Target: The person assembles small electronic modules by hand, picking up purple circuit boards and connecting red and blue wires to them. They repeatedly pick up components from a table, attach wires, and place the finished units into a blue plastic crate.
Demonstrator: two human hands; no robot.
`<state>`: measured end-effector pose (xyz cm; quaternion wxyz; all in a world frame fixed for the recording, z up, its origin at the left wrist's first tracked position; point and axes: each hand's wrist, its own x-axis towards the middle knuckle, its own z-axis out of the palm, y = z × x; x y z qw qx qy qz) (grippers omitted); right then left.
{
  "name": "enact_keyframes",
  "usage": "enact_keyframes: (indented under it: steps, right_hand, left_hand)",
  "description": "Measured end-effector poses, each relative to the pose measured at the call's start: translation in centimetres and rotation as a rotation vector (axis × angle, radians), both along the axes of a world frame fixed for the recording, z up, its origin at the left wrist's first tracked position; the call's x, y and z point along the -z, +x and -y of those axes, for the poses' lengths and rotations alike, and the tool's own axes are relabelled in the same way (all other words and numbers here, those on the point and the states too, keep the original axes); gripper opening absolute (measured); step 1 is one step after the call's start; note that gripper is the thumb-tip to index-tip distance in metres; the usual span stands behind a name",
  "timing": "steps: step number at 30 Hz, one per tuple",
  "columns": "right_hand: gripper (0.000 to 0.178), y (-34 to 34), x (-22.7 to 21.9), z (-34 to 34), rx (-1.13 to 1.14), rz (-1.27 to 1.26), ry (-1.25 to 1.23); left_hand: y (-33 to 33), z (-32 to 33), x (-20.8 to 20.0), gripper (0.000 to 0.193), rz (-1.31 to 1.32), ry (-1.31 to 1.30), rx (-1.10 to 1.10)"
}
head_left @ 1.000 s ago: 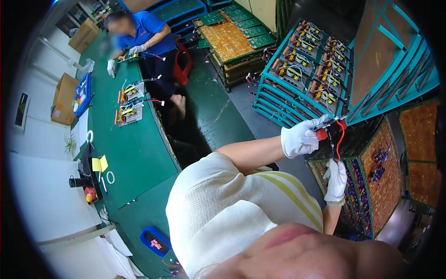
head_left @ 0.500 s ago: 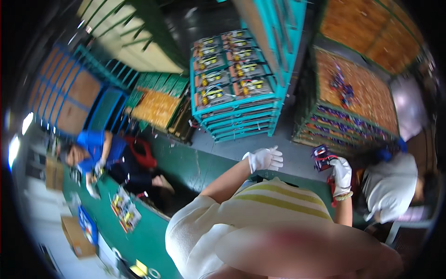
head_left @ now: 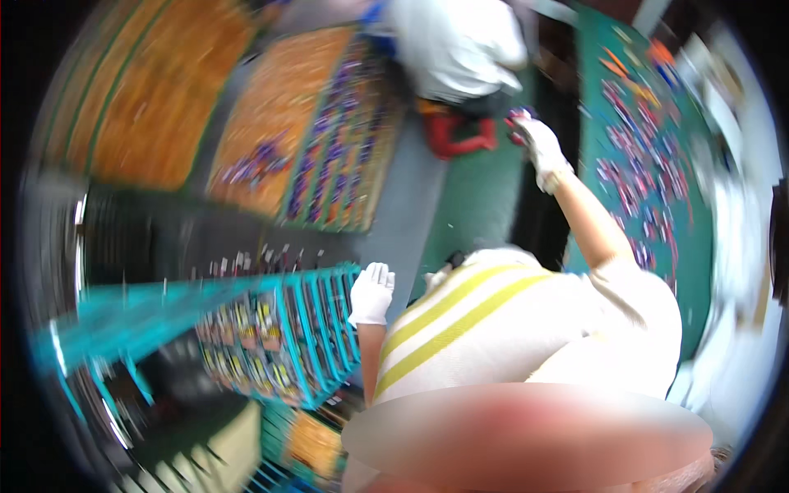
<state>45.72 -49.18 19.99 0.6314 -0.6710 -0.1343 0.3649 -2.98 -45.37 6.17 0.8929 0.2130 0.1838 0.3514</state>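
My right hand (head_left: 542, 154), in a white glove, reaches out toward the far side. Its fingers are closed on a small dark purple component with red wires (head_left: 519, 123), blurred by motion and partly covered by the glove. My left hand (head_left: 371, 296), also gloved in white, is held low beside a teal rack (head_left: 333, 329). Nothing shows in it, and its fingers look loosely extended. The rack carries trays of electronic assemblies (head_left: 246, 337) with yellow parts.
Green workbench (head_left: 600, 271) at the right, strewn with purple and red components (head_left: 645, 164). A person in white (head_left: 456, 45) is ahead by a red stool (head_left: 444, 140). At the left stands a layered cart (head_left: 283, 107) of purple components beside wooden boards (head_left: 164, 90).
The view has swung round to the right: the teal rack is now at left and the component-covered bench appears at right. My right arm is stretched farther out, still holding the component.
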Motion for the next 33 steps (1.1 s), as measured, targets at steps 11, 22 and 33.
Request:
enact_keyframes:
  steps: [11, 22, 33]
  right_hand:
    - [0.029, 20.5, 7.5, 15.1, 0.444, -0.090, 0.082]
    - [0.033, 32.8, 7.3, 11.0, 0.380, -0.141, 0.257]
    - [0.010, 42.2, 18.7, 6.2, 0.760, -0.707, 0.173]
  left_hand:
    - [14.1, -4.8, -3.1, 0.041, -0.078, -0.413, 0.276]
    - [15.4, -2.7, -5.4, 0.043, -0.115, -0.435, 0.165]
    - [14.3, 2.5, -7.5, 0.028, -0.321, -0.612, -0.122]
